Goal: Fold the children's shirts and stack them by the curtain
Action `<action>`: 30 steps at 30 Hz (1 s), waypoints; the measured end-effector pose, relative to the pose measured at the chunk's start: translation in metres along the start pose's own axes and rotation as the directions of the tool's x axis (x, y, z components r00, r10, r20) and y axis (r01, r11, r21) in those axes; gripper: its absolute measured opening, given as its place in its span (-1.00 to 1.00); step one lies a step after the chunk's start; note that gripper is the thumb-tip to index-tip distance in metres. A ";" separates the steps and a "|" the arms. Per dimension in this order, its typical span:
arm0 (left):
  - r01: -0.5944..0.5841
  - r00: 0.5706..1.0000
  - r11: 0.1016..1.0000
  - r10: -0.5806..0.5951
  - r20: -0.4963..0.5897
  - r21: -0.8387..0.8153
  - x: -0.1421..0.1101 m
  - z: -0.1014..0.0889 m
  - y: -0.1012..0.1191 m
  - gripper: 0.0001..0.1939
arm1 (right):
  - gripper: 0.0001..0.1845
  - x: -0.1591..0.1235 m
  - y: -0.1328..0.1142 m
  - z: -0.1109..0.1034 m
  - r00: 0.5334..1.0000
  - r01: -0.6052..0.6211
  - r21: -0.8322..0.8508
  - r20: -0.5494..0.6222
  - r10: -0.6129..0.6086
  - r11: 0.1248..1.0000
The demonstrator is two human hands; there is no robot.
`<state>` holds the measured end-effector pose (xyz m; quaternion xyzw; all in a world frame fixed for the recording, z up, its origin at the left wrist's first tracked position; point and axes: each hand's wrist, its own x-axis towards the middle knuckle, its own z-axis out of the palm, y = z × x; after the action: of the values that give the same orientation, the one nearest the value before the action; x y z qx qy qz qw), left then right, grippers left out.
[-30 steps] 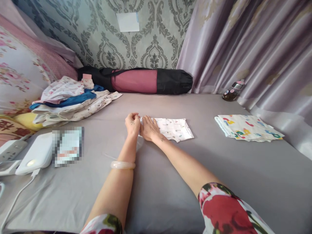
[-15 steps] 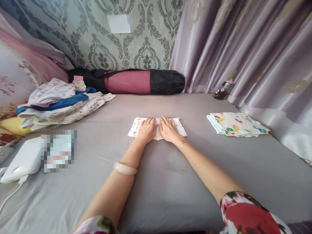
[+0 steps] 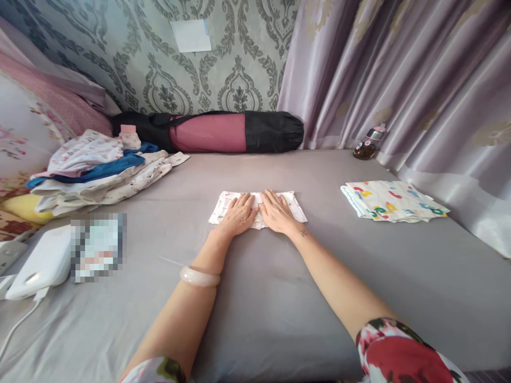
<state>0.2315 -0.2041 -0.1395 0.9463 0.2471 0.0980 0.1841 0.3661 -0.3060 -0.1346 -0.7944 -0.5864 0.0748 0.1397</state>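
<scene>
A small folded white cloth (image 3: 294,206) with a faint print lies flat on the grey bed sheet (image 3: 255,287), in the middle of the head view. My left hand (image 3: 239,214) rests palm down on its left half, fingers stretched out. On the right half lies my right hand (image 3: 276,213), also flat and open, its thumb close to the left one. Much of the cloth is hidden under both hands. Neither hand grips anything.
At left is a pile of clothes (image 3: 90,175); nearer stand a white power bank (image 3: 43,260) with a cable and a blurred object (image 3: 99,247). A folded colourful cloth (image 3: 393,202) lies at right, a bottle (image 3: 369,142) behind it. A rolled mat (image 3: 209,133) lines the wall.
Both hands stay flat on the cloth, with hardly any movement. The camera view has shifted slightly, so the things at the sides appear a little farther right.
</scene>
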 end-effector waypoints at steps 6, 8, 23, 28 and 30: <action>-0.047 0.989 0.992 0.063 0.134 -0.119 -0.001 -0.013 -0.016 -0.26 | -0.25 -0.001 0.014 -0.018 0.979 0.050 0.099 0.193 -0.069 0.994; -0.028 0.989 0.990 0.048 0.141 -0.141 0.000 -0.014 -0.019 -0.22 | -0.18 -0.001 0.016 -0.021 0.973 0.066 0.111 0.214 -0.089 0.992; -0.014 0.999 0.990 0.010 -0.034 -0.139 0.003 -0.009 -0.013 -0.52 | -0.39 -0.002 0.015 -0.017 0.999 0.040 0.102 0.032 -0.043 0.994; -0.047 0.995 0.995 0.054 -0.084 0.086 0.000 0.007 0.007 -0.49 | -0.38 -0.006 0.003 -0.005 0.998 0.040 -0.015 -0.038 -0.041 0.999; -0.057 0.995 0.993 0.065 -0.071 0.103 -0.001 0.010 0.011 -0.48 | -0.38 -0.007 0.001 -0.001 0.999 0.041 -0.028 -0.028 -0.041 0.999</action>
<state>0.2386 -0.2165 -0.1440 0.9572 0.2293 0.1262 0.1238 0.3652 -0.3130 -0.1347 -0.7850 -0.6015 0.0525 0.1387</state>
